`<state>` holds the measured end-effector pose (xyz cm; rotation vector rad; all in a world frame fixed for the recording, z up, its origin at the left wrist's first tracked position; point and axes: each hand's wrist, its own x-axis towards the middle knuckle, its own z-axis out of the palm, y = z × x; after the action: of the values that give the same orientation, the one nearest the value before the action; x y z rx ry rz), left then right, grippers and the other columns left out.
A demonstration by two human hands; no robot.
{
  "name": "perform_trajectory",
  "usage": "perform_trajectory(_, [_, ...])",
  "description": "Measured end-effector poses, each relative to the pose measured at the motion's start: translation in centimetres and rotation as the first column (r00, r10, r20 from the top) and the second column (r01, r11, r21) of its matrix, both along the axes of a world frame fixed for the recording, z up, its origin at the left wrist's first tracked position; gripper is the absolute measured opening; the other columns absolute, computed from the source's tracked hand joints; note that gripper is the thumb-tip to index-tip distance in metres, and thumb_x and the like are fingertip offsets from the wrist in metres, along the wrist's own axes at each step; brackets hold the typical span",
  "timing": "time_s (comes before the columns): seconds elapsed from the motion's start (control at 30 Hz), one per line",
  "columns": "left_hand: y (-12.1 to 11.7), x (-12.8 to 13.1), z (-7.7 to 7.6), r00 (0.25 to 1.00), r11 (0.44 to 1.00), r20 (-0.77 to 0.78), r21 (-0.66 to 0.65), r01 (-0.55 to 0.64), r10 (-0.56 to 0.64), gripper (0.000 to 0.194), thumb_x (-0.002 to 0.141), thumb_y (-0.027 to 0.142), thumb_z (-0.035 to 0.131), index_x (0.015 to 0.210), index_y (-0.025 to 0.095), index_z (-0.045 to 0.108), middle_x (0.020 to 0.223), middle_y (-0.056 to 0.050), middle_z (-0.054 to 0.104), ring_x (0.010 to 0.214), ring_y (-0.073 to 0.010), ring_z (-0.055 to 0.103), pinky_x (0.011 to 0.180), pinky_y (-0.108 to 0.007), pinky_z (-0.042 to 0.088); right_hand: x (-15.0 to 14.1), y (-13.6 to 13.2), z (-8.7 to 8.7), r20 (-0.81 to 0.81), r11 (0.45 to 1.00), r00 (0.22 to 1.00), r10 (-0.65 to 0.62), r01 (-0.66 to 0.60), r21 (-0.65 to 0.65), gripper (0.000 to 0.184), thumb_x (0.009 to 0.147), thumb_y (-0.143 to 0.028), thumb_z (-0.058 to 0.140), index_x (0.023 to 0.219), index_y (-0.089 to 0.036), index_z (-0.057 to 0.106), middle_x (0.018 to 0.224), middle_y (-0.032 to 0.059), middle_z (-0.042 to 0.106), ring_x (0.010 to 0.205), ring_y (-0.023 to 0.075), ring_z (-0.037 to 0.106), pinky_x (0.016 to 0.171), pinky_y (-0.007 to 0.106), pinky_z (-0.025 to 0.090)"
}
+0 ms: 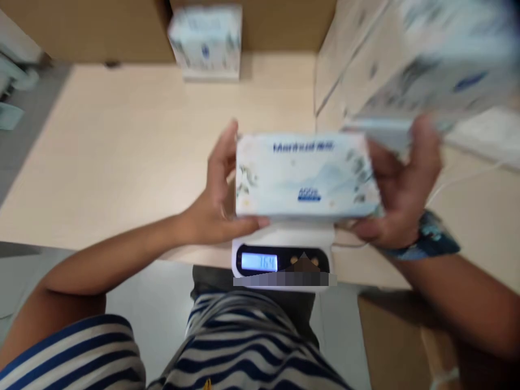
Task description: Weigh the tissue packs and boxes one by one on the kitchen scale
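A white tissue pack [304,176] with pale flower and leaf prints is held level between my two hands. My left hand [213,203] is closed on its left end, the thumb along the front lower edge. At the right end, my right hand [400,189] grips the pack, with a dark blue patterned band around the wrist. Below the pack is a white digital scale [294,234] near the table's front edge. Its lit display [259,262] seems to read 164. The pack hides most of the weighing plate, and whether it touches the plate I cannot tell.
Another tissue pack [213,46] stands at the back against a brown cardboard surface [280,24]. On the right, more printed packs [467,70] sit beside a pale box-like wall [345,59]. A thin white cable [459,179] crosses the light wooden table [122,141].
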<state>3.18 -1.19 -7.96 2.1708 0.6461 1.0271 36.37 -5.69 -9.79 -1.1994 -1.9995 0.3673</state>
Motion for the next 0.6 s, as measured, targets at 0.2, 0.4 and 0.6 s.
perform_trajectory(0.2, [-0.2, -1.1, -0.7, 0.992, 0.949, 0.086, -0.294, 0.116, -0.094, 0.14, 0.084, 0.045, 0.095, 0.171, 0.063, -0.013, 0.178, -0.007, 0.036, 0.169, -0.0421, 0.041, 0.137, -0.072, 0.038, -1.3, 1.5, -1.9, -0.107, 0.968, 0.988, 0.109, -0.081, 0.236, 0.116, 0.091, -0.075, 0.075, 0.182, -0.037, 0.014, 0.168, 0.02, 0.054, 0.137, 0.0413, 0.073, 0.106, 0.06, 0.069])
perform_trajectory(0.4, [-1.5, -1.3, -0.1, 0.996, 0.875, 0.035, -0.475, 0.093, -0.086, 0.146, 0.085, 0.053, 0.093, 0.173, 0.052, -0.024, 0.187, -0.013, 0.023, 0.174, -0.0443, 0.031, 0.136, -0.075, 0.037, -1.2, 1.9, -3.4, -0.087, 0.964, 0.994, 0.066, -0.041, 0.263, 0.118, 0.089, -0.074, 0.077, 0.182, -0.032, 0.018, 0.163, 0.0216, 0.057, 0.141, 0.0418, 0.069, 0.106, 0.058, 0.069])
perform_trajectory(0.6, [-1.8, -1.3, 0.0, 0.999, 0.972, 0.018, -0.233, -0.039, 0.044, 0.152, 0.087, 0.064, 0.088, 0.168, 0.046, -0.038, 0.191, -0.008, -0.021, 0.179, -0.043, -0.009, 0.144, -0.073, 0.011, -4.3, 2.2, 0.9, 0.064, 0.847, 0.998, 0.007, -0.04, 0.53, 0.11, 0.093, -0.077, 0.069, 0.181, -0.031, 0.021, 0.155, 0.0223, 0.058, 0.139, 0.0444, 0.068, 0.103, 0.061, 0.07])
